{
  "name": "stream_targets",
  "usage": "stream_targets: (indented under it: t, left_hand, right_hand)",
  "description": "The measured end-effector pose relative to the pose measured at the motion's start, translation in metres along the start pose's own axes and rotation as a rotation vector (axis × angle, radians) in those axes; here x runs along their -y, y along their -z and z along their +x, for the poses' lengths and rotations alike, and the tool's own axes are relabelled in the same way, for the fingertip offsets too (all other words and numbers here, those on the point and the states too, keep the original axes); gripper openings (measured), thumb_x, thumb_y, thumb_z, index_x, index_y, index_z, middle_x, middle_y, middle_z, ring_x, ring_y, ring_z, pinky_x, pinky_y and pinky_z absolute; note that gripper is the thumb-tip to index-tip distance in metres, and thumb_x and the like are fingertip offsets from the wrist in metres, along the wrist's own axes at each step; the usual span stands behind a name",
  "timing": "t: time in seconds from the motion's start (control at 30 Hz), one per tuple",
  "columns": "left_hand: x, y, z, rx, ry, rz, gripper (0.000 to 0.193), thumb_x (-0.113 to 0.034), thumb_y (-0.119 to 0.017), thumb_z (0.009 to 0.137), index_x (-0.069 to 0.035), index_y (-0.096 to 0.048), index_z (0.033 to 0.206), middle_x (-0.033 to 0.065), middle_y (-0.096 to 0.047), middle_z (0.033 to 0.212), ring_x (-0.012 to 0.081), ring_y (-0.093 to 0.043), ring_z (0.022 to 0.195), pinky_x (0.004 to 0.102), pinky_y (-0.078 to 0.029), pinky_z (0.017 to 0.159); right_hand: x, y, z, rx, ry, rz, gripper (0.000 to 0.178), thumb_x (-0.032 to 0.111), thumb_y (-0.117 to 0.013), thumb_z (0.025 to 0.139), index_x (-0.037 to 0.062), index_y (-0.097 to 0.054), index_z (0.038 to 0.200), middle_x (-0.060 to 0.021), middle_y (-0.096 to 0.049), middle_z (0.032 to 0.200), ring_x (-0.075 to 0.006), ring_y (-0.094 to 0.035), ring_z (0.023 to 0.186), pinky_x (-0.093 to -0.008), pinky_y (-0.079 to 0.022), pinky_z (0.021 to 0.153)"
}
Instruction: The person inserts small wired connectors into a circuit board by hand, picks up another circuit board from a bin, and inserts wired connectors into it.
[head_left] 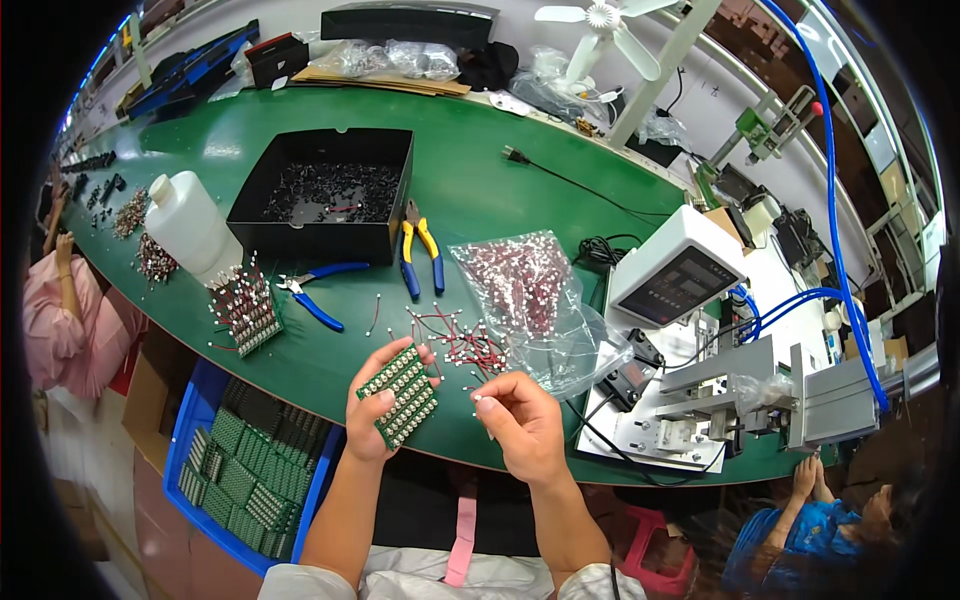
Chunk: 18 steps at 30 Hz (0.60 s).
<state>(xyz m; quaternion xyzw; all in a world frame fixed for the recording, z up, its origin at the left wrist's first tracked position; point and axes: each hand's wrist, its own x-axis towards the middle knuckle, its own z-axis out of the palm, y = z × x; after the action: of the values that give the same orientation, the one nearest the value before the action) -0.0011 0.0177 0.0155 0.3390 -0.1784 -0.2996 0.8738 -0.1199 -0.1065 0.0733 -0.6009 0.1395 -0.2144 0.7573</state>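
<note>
Board (pixel 403 396), green with rows of pale bits, is held in the left hand (pixel 368 420), over the near edge of the worktop (pixel 465 180); the right hand (pixel 525 428), just beside it, pinches a tiny white piece (pixel 477 398); past them, short red wires (pixel 472 346) lie near a clear bag (pixel 520 290).

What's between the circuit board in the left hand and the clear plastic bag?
A loose pile of red wires with white ends, lying on the green table; the head view shows it.
</note>
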Motion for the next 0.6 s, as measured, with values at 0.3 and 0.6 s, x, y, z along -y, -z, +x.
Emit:
stream_targets:
  t: [0.3, 0.6]
  left_hand:
    - [0.000, -0.001, -0.002, -0.012, 0.006, 0.047, 0.070, -0.020, -0.055, 0.071, 0.008, -0.039, 0.132, 0.0242, -0.052, 0.122, 0.0310, -0.053, 0.113, 0.0410, -0.048, 0.094]
    - [0.001, -0.001, -0.001, 0.003, -0.019, 0.042, 0.065, -0.018, -0.055, 0.071, 0.007, -0.042, 0.130, 0.0242, -0.054, 0.119, 0.0283, -0.057, 0.106, 0.0382, -0.048, 0.093]
  right_hand:
    - [-0.010, -0.005, 0.005, 0.007, 0.025, -0.038, 0.008, -0.003, -0.057, 0.085, 0.0009, -0.059, 0.091, -0.0013, -0.054, 0.077, -0.0062, -0.042, 0.062, -0.0178, -0.033, 0.056]
    - [-0.019, -0.012, 0.019, -0.020, 0.057, -0.211, 0.008, -0.003, -0.056, 0.085, 0.0008, -0.059, 0.092, -0.0004, -0.055, 0.075, -0.0052, -0.043, 0.062, -0.0175, -0.034, 0.057]
